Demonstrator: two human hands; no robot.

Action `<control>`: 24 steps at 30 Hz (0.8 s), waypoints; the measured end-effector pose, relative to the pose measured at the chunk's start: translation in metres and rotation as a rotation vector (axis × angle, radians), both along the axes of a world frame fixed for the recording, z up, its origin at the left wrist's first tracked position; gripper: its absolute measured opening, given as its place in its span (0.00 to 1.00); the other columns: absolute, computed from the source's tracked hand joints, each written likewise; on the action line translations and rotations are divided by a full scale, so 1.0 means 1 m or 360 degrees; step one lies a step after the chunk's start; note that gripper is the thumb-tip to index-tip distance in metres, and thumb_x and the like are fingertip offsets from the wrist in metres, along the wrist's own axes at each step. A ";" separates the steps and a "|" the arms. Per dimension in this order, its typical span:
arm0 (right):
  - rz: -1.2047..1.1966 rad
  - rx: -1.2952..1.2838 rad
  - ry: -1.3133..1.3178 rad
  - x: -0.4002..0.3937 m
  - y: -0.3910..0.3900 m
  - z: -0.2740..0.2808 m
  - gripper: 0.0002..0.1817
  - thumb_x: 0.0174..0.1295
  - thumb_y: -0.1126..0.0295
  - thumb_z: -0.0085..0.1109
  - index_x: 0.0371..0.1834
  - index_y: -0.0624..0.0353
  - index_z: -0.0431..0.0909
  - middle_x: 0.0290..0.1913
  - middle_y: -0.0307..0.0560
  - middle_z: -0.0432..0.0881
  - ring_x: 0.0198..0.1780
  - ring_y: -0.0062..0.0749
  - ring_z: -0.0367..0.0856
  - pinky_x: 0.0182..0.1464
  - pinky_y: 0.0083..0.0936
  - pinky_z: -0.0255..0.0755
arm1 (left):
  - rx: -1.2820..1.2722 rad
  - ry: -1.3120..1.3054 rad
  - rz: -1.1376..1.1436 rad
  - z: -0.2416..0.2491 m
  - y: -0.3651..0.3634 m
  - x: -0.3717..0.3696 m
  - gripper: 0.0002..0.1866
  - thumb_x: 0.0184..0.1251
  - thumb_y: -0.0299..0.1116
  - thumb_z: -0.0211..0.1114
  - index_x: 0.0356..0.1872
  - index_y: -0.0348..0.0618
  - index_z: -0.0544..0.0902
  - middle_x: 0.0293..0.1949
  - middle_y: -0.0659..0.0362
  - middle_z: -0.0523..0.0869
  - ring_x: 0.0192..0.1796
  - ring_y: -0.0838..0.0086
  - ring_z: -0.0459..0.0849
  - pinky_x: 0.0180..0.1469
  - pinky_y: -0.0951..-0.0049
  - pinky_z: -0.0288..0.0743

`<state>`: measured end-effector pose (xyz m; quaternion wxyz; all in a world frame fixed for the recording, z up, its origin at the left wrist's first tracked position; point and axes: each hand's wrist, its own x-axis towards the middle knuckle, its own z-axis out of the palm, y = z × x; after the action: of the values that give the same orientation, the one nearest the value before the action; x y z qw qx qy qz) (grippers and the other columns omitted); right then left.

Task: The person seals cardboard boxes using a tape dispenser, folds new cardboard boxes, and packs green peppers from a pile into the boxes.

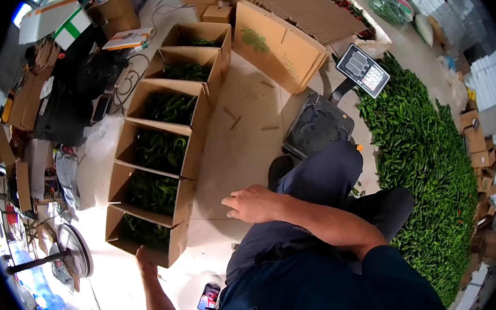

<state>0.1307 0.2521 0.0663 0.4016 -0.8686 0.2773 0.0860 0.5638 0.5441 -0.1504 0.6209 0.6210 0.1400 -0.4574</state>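
Observation:
My left hand (145, 261) grips the near edge of the closest cardboard box (176, 244), which holds green chili peppers (145, 230). This box ends a row of several open boxes, each with green peppers inside. My right hand (251, 204) hovers in front of my body, to the right of the row. Its fingers are loosely bent and apart, with nothing visible in them. Beyond my knee, a black platform scale (319, 125) stands on the floor, with its display and keypad (363, 70) raised on a post.
A large heap of green peppers (424, 181) spreads along the right. Flattened cardboard boxes (277, 46) lean behind the scale. A phone (208, 297) lies near my left side. A round-based stand (75, 251) and clutter are at left; cables (129, 77) lie farther back.

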 end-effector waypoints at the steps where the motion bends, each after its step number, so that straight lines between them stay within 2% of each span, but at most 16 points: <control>1: -0.0076 -0.0015 -0.0103 -0.008 -0.001 0.003 0.19 0.71 0.58 0.55 0.54 0.60 0.78 0.46 0.59 0.84 0.51 0.56 0.83 0.53 0.45 0.76 | -0.0080 0.0020 0.0008 0.001 0.001 -0.004 0.08 0.66 0.40 0.60 0.37 0.47 0.81 0.38 0.58 0.84 0.42 0.64 0.84 0.45 0.57 0.82; 3: -0.0225 -0.0052 -0.0309 -0.032 -0.005 0.013 0.20 0.71 0.58 0.56 0.57 0.61 0.79 0.47 0.60 0.84 0.50 0.56 0.83 0.53 0.42 0.77 | -0.0241 0.0063 0.0026 0.002 0.001 -0.013 0.09 0.66 0.41 0.60 0.34 0.49 0.80 0.38 0.58 0.84 0.42 0.62 0.84 0.46 0.57 0.81; 6: -0.0520 0.0023 -0.0505 -0.075 -0.012 0.044 0.20 0.68 0.64 0.62 0.60 0.62 0.79 0.47 0.59 0.85 0.48 0.49 0.86 0.50 0.35 0.79 | -0.0415 0.0232 -0.0253 -0.027 0.032 0.016 0.14 0.67 0.42 0.58 0.41 0.43 0.83 0.44 0.54 0.87 0.49 0.58 0.84 0.55 0.53 0.78; 8: -0.0752 0.0075 -0.0648 -0.108 -0.015 0.055 0.19 0.66 0.71 0.65 0.59 0.64 0.79 0.45 0.57 0.87 0.45 0.41 0.88 0.46 0.29 0.80 | -0.0409 0.0226 -0.0295 -0.036 0.049 0.021 0.15 0.67 0.44 0.58 0.41 0.43 0.83 0.45 0.53 0.87 0.50 0.56 0.84 0.56 0.50 0.77; 9: -0.0838 0.0045 -0.0694 -0.124 -0.017 0.063 0.18 0.66 0.74 0.65 0.58 0.64 0.79 0.43 0.54 0.87 0.44 0.32 0.87 0.44 0.27 0.80 | -0.0404 0.0225 -0.0327 -0.037 0.047 0.024 0.16 0.67 0.44 0.58 0.41 0.42 0.83 0.45 0.52 0.87 0.50 0.55 0.84 0.57 0.49 0.77; 12: -0.1326 0.0242 -0.0909 -0.171 -0.011 0.062 0.15 0.71 0.71 0.61 0.57 0.64 0.80 0.42 0.48 0.88 0.45 0.26 0.87 0.49 0.24 0.80 | -0.0257 0.0279 -0.0164 -0.010 0.021 -0.012 0.18 0.66 0.47 0.58 0.42 0.42 0.82 0.46 0.51 0.86 0.51 0.53 0.82 0.59 0.48 0.75; 13: -0.1414 0.0181 -0.0882 -0.184 -0.010 0.067 0.14 0.72 0.70 0.60 0.57 0.65 0.80 0.43 0.47 0.88 0.46 0.26 0.86 0.50 0.24 0.80 | -0.0240 0.0321 -0.0102 -0.016 0.024 -0.008 0.20 0.67 0.48 0.58 0.49 0.43 0.81 0.52 0.49 0.83 0.54 0.51 0.80 0.61 0.48 0.73; 15: -0.1604 0.0068 -0.0884 -0.206 -0.009 0.073 0.15 0.73 0.69 0.60 0.57 0.65 0.80 0.43 0.47 0.87 0.46 0.25 0.86 0.50 0.23 0.80 | -0.0130 0.0279 -0.0020 -0.022 0.022 -0.006 0.25 0.66 0.50 0.58 0.57 0.43 0.78 0.57 0.48 0.80 0.57 0.50 0.78 0.61 0.47 0.72; 16: -0.1706 0.0135 -0.1042 -0.218 -0.009 0.066 0.14 0.73 0.69 0.60 0.57 0.65 0.80 0.42 0.46 0.87 0.45 0.25 0.86 0.50 0.24 0.80 | -0.0076 0.0253 0.0020 -0.022 0.016 -0.009 0.28 0.66 0.50 0.59 0.60 0.43 0.77 0.59 0.47 0.78 0.58 0.50 0.77 0.62 0.47 0.72; 17: -0.1801 0.0075 -0.0968 -0.230 -0.007 0.060 0.14 0.72 0.69 0.61 0.57 0.65 0.80 0.42 0.46 0.87 0.44 0.25 0.86 0.49 0.23 0.80 | 0.0129 0.0110 0.0220 0.023 -0.013 -0.044 0.32 0.68 0.47 0.59 0.69 0.41 0.70 0.66 0.45 0.72 0.64 0.48 0.73 0.65 0.47 0.70; 19: -0.1888 -0.0200 -0.0747 -0.258 0.001 0.048 0.15 0.71 0.69 0.63 0.57 0.64 0.80 0.41 0.45 0.87 0.42 0.23 0.84 0.46 0.23 0.78 | 0.0233 0.0028 0.0213 0.031 -0.025 -0.047 0.32 0.68 0.45 0.60 0.70 0.41 0.69 0.67 0.44 0.71 0.65 0.48 0.72 0.66 0.47 0.69; 22: -0.2023 -0.0324 -0.0573 -0.297 0.021 0.036 0.15 0.70 0.69 0.63 0.56 0.63 0.80 0.39 0.44 0.87 0.39 0.22 0.82 0.44 0.23 0.78 | 0.0457 -0.0216 0.0037 0.033 -0.044 -0.029 0.32 0.69 0.42 0.60 0.71 0.41 0.68 0.69 0.44 0.70 0.67 0.48 0.71 0.67 0.48 0.67; 24: -0.2147 -0.0344 -0.0495 -0.314 0.034 0.028 0.15 0.69 0.69 0.63 0.55 0.63 0.80 0.38 0.47 0.86 0.36 0.27 0.83 0.43 0.25 0.77 | 0.0776 -0.0614 -0.0130 0.041 -0.061 -0.011 0.32 0.69 0.41 0.60 0.72 0.40 0.67 0.70 0.43 0.69 0.68 0.47 0.70 0.69 0.49 0.66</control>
<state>-0.1831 0.2859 0.0941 0.3137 -0.5442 0.7021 -0.3354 0.5532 0.4832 -0.1090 0.4498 0.8321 0.1001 -0.3085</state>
